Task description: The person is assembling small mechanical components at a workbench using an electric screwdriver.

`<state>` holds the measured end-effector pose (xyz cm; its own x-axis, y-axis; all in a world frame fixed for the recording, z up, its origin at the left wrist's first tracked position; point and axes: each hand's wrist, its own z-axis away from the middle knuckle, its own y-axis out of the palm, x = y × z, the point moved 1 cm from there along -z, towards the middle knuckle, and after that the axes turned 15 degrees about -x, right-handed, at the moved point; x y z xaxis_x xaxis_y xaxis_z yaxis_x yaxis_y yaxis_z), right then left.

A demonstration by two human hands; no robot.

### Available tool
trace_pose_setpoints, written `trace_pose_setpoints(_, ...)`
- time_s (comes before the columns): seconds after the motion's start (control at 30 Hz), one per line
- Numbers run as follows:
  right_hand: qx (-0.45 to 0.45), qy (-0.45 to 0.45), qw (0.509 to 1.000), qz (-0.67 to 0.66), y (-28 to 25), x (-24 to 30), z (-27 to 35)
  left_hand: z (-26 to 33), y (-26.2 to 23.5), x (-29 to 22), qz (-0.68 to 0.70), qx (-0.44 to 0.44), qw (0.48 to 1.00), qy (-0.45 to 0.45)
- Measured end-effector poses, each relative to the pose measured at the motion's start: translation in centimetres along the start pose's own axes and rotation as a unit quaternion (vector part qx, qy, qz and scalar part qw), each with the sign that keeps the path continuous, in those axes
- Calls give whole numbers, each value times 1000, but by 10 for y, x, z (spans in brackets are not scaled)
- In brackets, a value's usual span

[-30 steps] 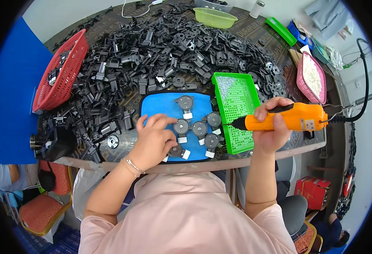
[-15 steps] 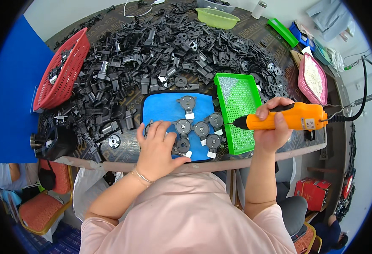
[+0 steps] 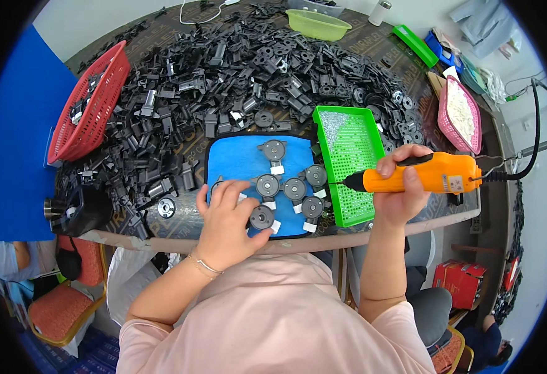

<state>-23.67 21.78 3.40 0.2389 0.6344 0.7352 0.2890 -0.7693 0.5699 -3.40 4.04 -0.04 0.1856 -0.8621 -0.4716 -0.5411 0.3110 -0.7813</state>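
Note:
My right hand (image 3: 401,187) grips an orange electric screwdriver (image 3: 429,176), its black tip pointing left over the green tray (image 3: 348,149) of small screws. My left hand (image 3: 227,215) rests with fingers spread on the blue mat (image 3: 239,159), touching the nearest of several round black parts (image 3: 267,186) with white tabs laid out there. One such part (image 3: 261,217) lies right by my fingertips.
A big heap of black plastic parts (image 3: 223,68) covers the table behind the mat. A red basket (image 3: 90,103) stands at the left, a pink basket (image 3: 460,115) at the right, a lime bowl (image 3: 318,22) at the back. A black object (image 3: 80,209) sits at the table's left front edge.
My left hand has slid a little toward me and to the right along the mat's front. The right hand with the screwdriver has stayed nearly still.

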Motion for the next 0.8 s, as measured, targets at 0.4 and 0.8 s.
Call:
trace_pose_setpoints(0.4, 10, 15, 1000, -14, 4, -5, 0, 19, 3, 6, -42, -23, 999, 7)
trace_pose_setpoints(0.8, -9, -32, 999, 11, -7, 6, -12, 13, 12, -3, -23, 6, 999, 31)
